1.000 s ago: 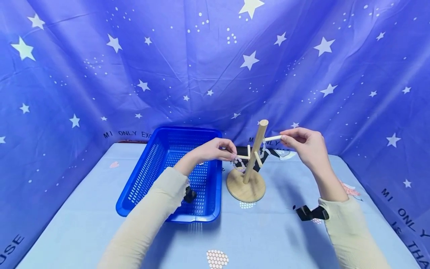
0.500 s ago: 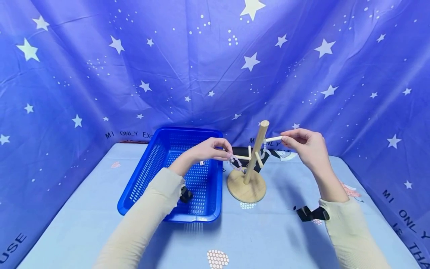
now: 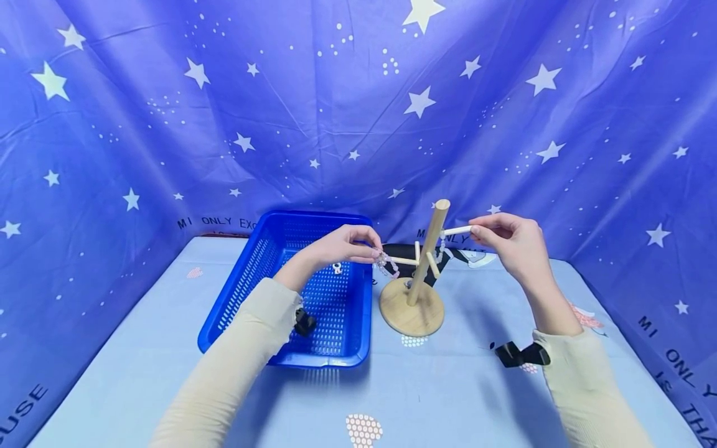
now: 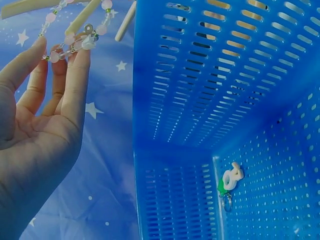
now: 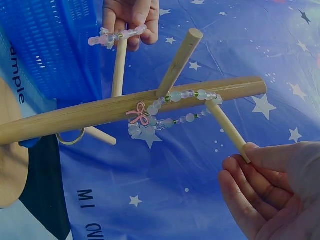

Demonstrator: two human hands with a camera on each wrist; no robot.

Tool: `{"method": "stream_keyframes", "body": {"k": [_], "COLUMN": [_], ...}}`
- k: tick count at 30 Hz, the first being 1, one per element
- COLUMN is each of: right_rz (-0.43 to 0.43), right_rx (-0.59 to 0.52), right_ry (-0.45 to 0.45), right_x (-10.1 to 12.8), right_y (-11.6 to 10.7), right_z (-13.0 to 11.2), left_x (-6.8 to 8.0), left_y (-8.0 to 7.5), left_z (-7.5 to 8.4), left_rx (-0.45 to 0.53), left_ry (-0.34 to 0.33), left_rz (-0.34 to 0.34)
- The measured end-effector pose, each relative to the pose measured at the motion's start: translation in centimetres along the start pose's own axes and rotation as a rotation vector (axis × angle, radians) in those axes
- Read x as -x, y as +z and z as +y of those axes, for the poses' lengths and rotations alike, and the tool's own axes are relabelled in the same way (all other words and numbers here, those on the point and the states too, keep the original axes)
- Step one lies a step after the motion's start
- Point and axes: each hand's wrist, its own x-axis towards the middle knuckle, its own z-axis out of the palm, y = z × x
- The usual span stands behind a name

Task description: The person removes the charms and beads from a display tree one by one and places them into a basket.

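A wooden peg stand [image 3: 430, 249] stands upright on its round base in the head view. My left hand [image 3: 347, 244] pinches a pink beaded bracelet [image 3: 388, 266] by the tip of the left peg [image 3: 406, 261]; whether the peg still passes through the loop, I cannot tell. With thumb and fingertips my right hand [image 3: 514, 242] holds the end of the upper right peg [image 3: 458, 230]. Around that peg, near the post, hangs a pale beaded bracelet [image 5: 175, 96] with a pink bow charm [image 5: 139, 114]. A metal ring [image 5: 71, 142] shows by a lower peg in the right wrist view.
To the left of the stand sits a blue plastic basket [image 3: 365, 330] with perforated walls. Inside it lies a small white keychain [image 4: 231, 179] with a green part. A star-patterned curtain [image 3: 313, 93] rises behind the light blue tabletop [image 3: 448, 398].
My left hand has drawn the pink beaded bracelet a little to the left, from along the left peg out to its tip. The right hand stays on its peg.
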Motion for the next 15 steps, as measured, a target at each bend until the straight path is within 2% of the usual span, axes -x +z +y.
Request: {"method": "stream_keyframes", "body": {"k": [11,15], "right_rz": [-0.003,-0.002], "right_rx": [0.004,-0.001], "right_ry": [-0.013,-0.009], "right_x": [0.1,0.2], "right_y": [0.0,0.0], "right_z": [-0.2,-0.1], "left_x": [1.0,1.4], "left_y": [-0.7,-1.0], "left_z": [0.4,0.5], "left_rx": [0.053,0.014], "left_ry": [-0.011,-0.014], "left_rz": [0.033,0.045]}}
